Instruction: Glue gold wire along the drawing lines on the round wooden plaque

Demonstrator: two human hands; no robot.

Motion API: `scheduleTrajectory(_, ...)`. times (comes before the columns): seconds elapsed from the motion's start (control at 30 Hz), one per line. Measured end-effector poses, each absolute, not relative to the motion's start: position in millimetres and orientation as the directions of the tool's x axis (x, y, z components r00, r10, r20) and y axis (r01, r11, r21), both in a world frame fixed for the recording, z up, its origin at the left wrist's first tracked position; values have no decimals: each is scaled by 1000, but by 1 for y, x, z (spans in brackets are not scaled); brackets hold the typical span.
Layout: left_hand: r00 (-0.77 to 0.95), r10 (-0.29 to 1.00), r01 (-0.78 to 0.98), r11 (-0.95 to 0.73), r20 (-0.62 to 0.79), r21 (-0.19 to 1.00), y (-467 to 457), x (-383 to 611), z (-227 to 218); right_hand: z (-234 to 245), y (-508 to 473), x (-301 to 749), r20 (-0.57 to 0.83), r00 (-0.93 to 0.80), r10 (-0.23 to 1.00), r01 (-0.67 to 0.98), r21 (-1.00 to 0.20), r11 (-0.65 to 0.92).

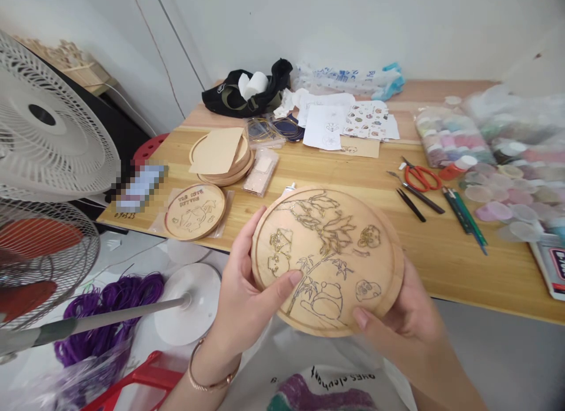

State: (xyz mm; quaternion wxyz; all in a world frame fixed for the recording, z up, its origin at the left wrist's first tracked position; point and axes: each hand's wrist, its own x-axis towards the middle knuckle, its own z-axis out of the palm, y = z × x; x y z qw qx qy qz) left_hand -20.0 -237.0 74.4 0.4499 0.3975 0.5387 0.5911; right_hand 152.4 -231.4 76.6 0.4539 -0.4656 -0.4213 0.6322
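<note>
A round wooden plate (pixel 309 293) with a raised rim is held tilted up in front of me, over the table's near edge. Wire-like outlines of a panda, bamboo, leaves and small figures cover its face. My left hand (pixel 251 287) grips the left rim, its thumb lying on the face by the bamboo. On the right rim, my right hand (pixel 406 322) has its thumb near the lower edge, with its other fingers hidden behind. Beyond the left hand, a smaller wooden plate (pixel 194 214) with a line drawing lies on the table.
Stacked wooden plates (pixel 220 155) stand on the wooden table (pixel 282 169). To the right lie red-handled scissors (pixel 424 176), black tweezers (pixel 410 205), pens (pixel 465 214) and many small jars (pixel 512 193). A fan (pixel 48 116) stands at left, above purple cord (pixel 106 311).
</note>
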Motion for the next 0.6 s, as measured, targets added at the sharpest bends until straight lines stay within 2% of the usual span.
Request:
scheduleTrajectory(0.3,-311,949,-46,-62,44,997,-238,-17,76,74,-231,154,-193,-139,971,-174,-961,-216)
scheduleTrajectory(0.47,-317,938,25,-140,140,990,-241,-18,73,71,-230,155,-169,-144,975,-175,-965,-193)
scheduleTrajectory(0.6,-327,938,16,-115,114,993,-241,-18,74,72,-230,154,-152,-134,979,-166,-971,-173)
